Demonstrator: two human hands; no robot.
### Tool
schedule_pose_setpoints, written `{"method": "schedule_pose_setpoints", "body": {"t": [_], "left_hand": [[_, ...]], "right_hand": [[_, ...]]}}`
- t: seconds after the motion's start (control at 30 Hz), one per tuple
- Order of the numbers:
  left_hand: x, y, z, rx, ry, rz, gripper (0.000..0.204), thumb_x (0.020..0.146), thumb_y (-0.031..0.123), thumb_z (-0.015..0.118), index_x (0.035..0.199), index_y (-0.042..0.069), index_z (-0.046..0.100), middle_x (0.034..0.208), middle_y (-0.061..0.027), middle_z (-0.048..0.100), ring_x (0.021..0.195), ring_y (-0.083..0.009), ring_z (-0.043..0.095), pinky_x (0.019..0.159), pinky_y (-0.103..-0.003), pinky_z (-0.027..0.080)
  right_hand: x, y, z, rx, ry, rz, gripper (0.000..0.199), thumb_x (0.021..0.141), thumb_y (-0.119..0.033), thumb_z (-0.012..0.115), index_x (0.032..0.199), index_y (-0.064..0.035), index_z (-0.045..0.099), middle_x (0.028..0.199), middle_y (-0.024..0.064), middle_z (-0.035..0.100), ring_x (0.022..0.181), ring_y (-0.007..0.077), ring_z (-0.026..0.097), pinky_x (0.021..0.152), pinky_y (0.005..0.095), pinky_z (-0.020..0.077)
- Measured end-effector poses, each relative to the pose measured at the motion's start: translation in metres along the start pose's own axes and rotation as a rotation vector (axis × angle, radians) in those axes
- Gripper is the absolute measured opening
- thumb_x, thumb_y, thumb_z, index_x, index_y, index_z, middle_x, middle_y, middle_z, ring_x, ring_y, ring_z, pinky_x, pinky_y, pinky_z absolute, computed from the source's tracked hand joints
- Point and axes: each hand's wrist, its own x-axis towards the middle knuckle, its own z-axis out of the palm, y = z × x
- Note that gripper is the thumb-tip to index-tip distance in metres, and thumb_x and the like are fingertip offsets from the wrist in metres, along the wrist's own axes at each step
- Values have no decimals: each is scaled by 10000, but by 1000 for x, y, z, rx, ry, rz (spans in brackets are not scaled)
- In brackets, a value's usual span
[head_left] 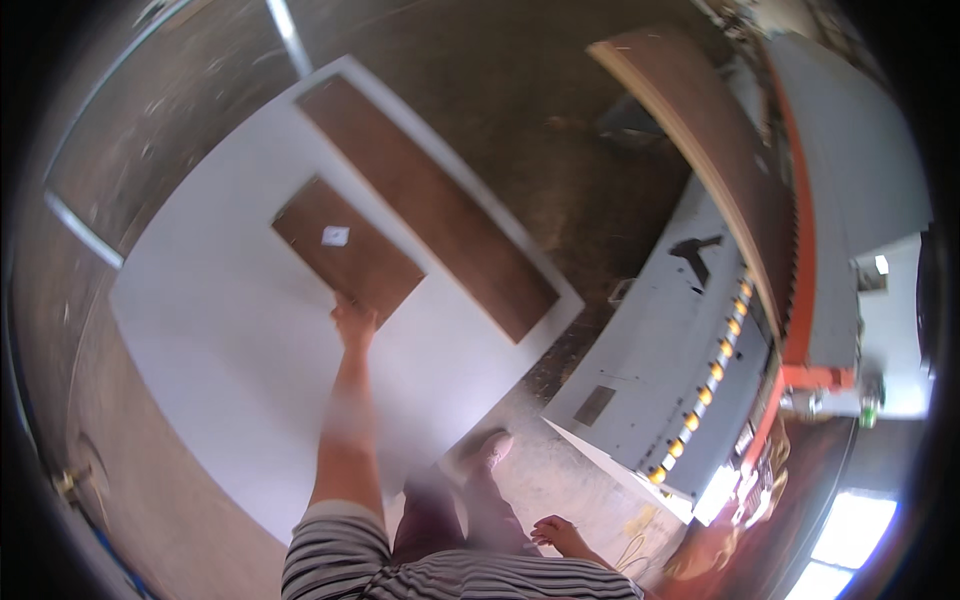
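Observation:
My left hand [354, 322] grips the near edge of a short brown board [375, 262], which has a small white label [336, 236] on its face. The board is over a large white panel [230, 330]. Beyond it a longer brown board [430, 205] lies along the panel's far right side. Low by my body hangs my right hand [562, 537], its fingers loosely bent and slightly apart, with nothing visible in them.
To the right stands a machine with a grey bed [625, 350], a row of yellow rollers [705, 396] and an orange frame [800, 300]. A black handheld tool [695, 258] lies on the bed. A long brown panel [715, 140] leans along the machine. My shoe [495, 445] is on the floor between.

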Motion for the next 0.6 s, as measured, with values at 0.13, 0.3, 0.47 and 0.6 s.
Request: {"method": "schedule_pose_setpoints", "body": {"t": [0.13, 0.3, 0.47, 0.6], "left_hand": [[-50, -5, -4, 12, -129, 215, 807, 720, 177, 646, 1370, 22, 194, 1266, -243, 399, 1140, -419, 370, 974, -463, 309], [-136, -66, -27, 407, -827, 67, 596, 792, 360, 607, 1234, 13, 409, 1205, -214, 478, 1093, -355, 472, 899, -440, 400], [-193, -94, -73, 217, -1208, -75, 302, 815, 296, 558, 911, 10, 544, 747, -113, 587, 682, -233, 570, 589, -373, 468], [-219, 9, -115, 354, -1152, 371, 224, 843, 255, 530, 846, 31, 548, 727, -76, 586, 633, -157, 561, 555, -322, 458]], "right_hand": [[5, 37, -17, -21, 23, -53, 203, 861, -131, 521, 978, 31, 555, 848, 147, 626, 755, 222, 635, 668, 318, 529], [23, 88, -30, 5, 50, -191, 191, 839, -144, 511, 925, -36, 644, 854, 66, 662, 742, 143, 635, 667, 276, 525], [51, 117, -39, -666, 251, -650, 157, 790, -131, 586, 917, -108, 675, 828, 8, 669, 745, 103, 627, 650, 252, 503], [27, 83, -39, 44, 153, -350, 160, 828, -66, 513, 901, -38, 652, 796, 60, 655, 681, 143, 626, 556, 267, 500]]}}
